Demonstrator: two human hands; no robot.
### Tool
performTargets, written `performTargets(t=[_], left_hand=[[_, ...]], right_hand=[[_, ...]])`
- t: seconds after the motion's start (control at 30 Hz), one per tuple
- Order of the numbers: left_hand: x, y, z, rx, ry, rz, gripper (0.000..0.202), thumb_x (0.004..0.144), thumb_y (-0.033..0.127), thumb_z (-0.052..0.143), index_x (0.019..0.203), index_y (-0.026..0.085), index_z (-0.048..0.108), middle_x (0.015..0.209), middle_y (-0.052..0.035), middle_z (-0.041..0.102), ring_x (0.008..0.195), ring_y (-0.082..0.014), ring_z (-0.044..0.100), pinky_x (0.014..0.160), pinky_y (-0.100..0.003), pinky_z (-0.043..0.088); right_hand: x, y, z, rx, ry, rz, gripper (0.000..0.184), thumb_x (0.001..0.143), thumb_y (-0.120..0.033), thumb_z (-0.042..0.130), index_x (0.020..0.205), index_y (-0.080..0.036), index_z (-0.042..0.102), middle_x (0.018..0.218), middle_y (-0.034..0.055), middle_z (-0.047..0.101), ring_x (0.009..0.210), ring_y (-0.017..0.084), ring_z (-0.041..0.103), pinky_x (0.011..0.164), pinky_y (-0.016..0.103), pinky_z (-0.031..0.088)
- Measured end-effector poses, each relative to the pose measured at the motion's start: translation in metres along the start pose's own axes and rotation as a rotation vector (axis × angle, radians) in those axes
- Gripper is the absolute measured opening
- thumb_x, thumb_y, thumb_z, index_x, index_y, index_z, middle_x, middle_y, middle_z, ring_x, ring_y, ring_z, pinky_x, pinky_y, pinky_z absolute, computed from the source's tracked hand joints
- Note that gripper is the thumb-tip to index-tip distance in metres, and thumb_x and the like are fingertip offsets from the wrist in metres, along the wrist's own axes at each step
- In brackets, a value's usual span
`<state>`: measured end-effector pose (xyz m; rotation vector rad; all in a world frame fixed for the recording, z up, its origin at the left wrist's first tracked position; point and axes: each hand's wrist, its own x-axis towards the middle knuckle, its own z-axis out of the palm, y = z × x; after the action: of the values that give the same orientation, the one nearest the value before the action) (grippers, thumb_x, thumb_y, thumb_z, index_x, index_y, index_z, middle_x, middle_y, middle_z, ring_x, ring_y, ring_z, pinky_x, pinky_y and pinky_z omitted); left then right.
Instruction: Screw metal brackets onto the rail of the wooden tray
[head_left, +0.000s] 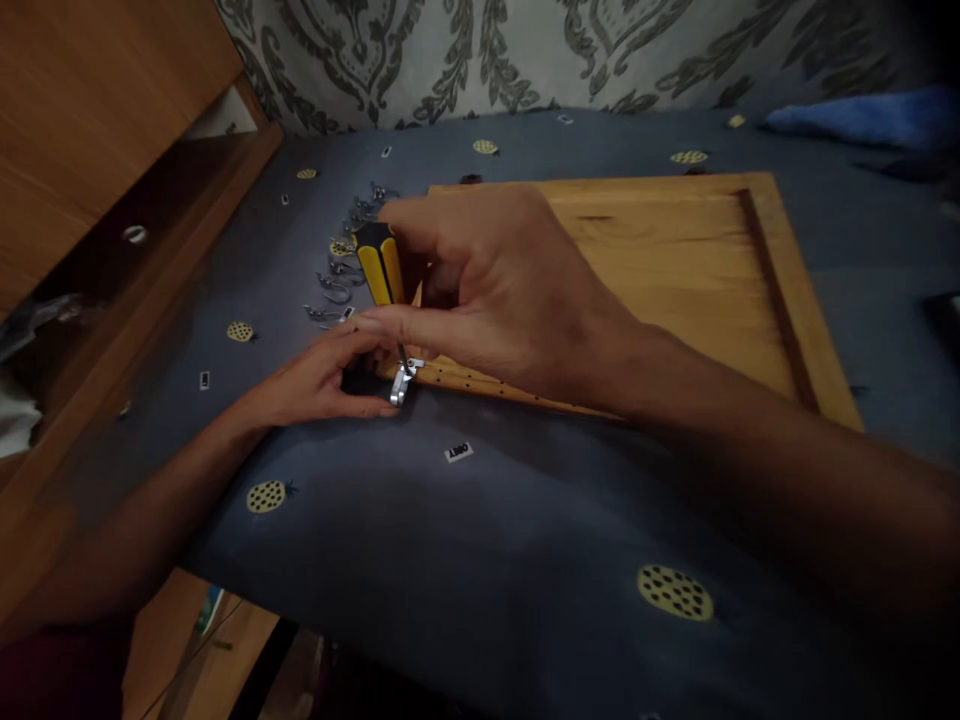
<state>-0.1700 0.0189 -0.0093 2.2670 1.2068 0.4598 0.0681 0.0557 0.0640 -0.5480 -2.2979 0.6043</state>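
Observation:
My right hand (517,300) is closed around the black and yellow handle of a screwdriver (379,268), held nearly upright. Its shaft meets a shiny metal hook (400,385) on the near edge of a framed wooden board (814,320), close to the left corner. My left hand (319,375) pinches the hook there; the thumb touches its lower end, and the other fingers are partly hidden behind the screwdriver and my right hand. A row of small dark holes runs along the board's edge to the right of the hook.
Several loose metal hooks (335,287) lie in a line left of the board on the dark cloth (480,560) with pineapple prints. A blue cloth (870,118) lies at the back right. Wooden furniture with an open shelf (135,260) borders the left side.

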Motion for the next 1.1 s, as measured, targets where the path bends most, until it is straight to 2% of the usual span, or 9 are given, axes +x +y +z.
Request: performTargets(t=[0.17, 0.33, 0.5, 0.63, 0.73, 0.93, 1.03, 1.1], left_hand=[[0.000, -0.001, 0.000, 0.016, -0.006, 0.001, 0.059, 0.083, 0.063, 0.075, 0.122, 0.020, 0.066, 0.120, -0.0092, 0.069, 0.111, -0.0302, 0.065, 0.101, -0.045, 0.054], [0.004, 0.008, 0.001, 0.008, -0.002, 0.014, 0.052, 0.087, 0.063, 0.071, 0.118, 0.022, 0.067, 0.118, -0.0073, 0.069, 0.111, -0.0282, 0.063, 0.103, -0.044, 0.053], [0.005, 0.010, 0.000, 0.018, -0.004, 0.016, 0.047, 0.086, 0.062, 0.072, 0.111, 0.022, 0.071, 0.107, -0.0058, 0.067, 0.106, -0.0272, 0.061, 0.102, -0.043, 0.053], [0.005, 0.006, -0.001, 0.019, 0.003, 0.026, 0.043, 0.083, 0.061, 0.076, 0.102, 0.022, 0.071, 0.100, -0.0060, 0.066, 0.099, -0.0267, 0.061, 0.095, -0.043, 0.055], [0.004, 0.004, -0.001, 0.035, 0.004, 0.022, 0.043, 0.082, 0.059, 0.078, 0.103, 0.022, 0.071, 0.101, -0.0059, 0.066, 0.096, -0.0251, 0.060, 0.090, -0.040, 0.055], [0.003, 0.006, -0.002, 0.040, 0.002, 0.022, 0.043, 0.084, 0.058, 0.077, 0.106, 0.022, 0.070, 0.097, -0.0048, 0.063, 0.093, -0.0242, 0.059, 0.087, -0.038, 0.052], [0.004, 0.007, -0.002, 0.016, 0.008, 0.042, 0.045, 0.086, 0.060, 0.075, 0.107, 0.021, 0.068, 0.098, -0.0047, 0.062, 0.093, -0.0240, 0.058, 0.087, -0.037, 0.051], [0.005, 0.009, -0.002, -0.003, 0.011, 0.057, 0.045, 0.086, 0.060, 0.075, 0.105, 0.020, 0.068, 0.096, -0.0040, 0.059, 0.090, -0.0223, 0.057, 0.082, -0.034, 0.051]], right_hand=[[-0.002, 0.000, 0.004, -0.043, 0.004, 0.024, 0.045, 0.093, -0.035, 0.075, 0.068, -0.020, 0.041, 0.068, -0.0053, 0.052, 0.066, 0.011, 0.046, 0.066, 0.025, 0.038], [-0.001, 0.000, 0.004, -0.043, -0.039, -0.001, 0.052, 0.093, -0.034, 0.075, 0.067, -0.021, 0.033, 0.068, -0.0049, 0.050, 0.071, 0.011, 0.050, 0.069, 0.026, 0.039], [0.001, 0.001, 0.000, -0.032, -0.041, -0.039, 0.046, 0.092, -0.030, 0.075, 0.067, -0.020, 0.039, 0.071, -0.0050, 0.054, 0.075, 0.011, 0.055, 0.072, 0.025, 0.041], [0.002, 0.002, -0.003, -0.016, -0.091, -0.060, 0.039, 0.092, -0.027, 0.074, 0.067, -0.020, 0.045, 0.073, -0.0035, 0.060, 0.072, 0.012, 0.054, 0.067, 0.026, 0.040], [0.002, 0.003, -0.006, -0.002, -0.141, -0.064, 0.027, 0.093, -0.023, 0.071, 0.072, -0.021, 0.054, 0.074, -0.0030, 0.062, 0.069, 0.012, 0.055, 0.062, 0.026, 0.040], [0.004, 0.004, -0.009, -0.031, -0.179, -0.051, 0.036, 0.093, -0.031, 0.071, 0.067, -0.024, 0.048, 0.070, -0.0046, 0.062, 0.070, 0.011, 0.058, 0.062, 0.024, 0.044], [0.004, 0.002, -0.010, 0.009, -0.152, -0.029, 0.031, 0.093, -0.029, 0.071, 0.069, -0.023, 0.052, 0.069, -0.0048, 0.061, 0.070, 0.011, 0.061, 0.063, 0.024, 0.048], [0.004, 0.000, -0.012, 0.087, -0.071, 0.023, 0.024, 0.094, -0.027, 0.070, 0.075, -0.021, 0.057, 0.075, -0.0037, 0.064, 0.070, 0.011, 0.063, 0.062, 0.024, 0.051]])
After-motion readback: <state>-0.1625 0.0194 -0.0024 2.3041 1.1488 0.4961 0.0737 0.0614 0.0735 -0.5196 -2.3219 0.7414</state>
